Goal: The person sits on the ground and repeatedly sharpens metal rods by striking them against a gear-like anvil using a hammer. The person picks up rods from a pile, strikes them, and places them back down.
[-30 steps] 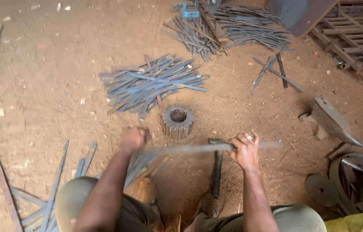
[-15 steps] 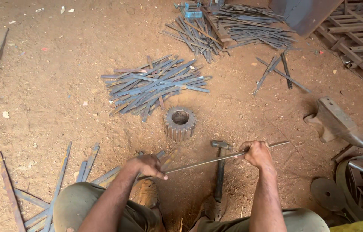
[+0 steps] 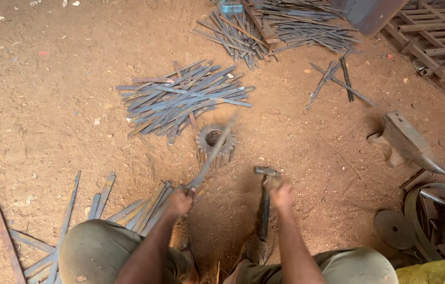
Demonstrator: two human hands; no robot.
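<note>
Rod (image 3: 213, 152) is in the left hand (image 3: 180, 201), fist clenched round its near end, and it angles up toward 1 o'clock so the blurred far end sits over the gear (image 3: 215, 143) standing on the dirt floor (image 3: 49, 131). Right hand (image 3: 281, 193) is wrapped on the hammer (image 3: 264, 202), just under its head, handle running back toward 6 between the knees. Pile of flat bars (image 3: 185, 97) lies just past the gear at 11 o'clock, another fan of strips (image 3: 128, 210) under the left knee around 8. Anvil (image 3: 406, 144) is tipped on its side at 3 o'clock, well apart from the hands.
</note>
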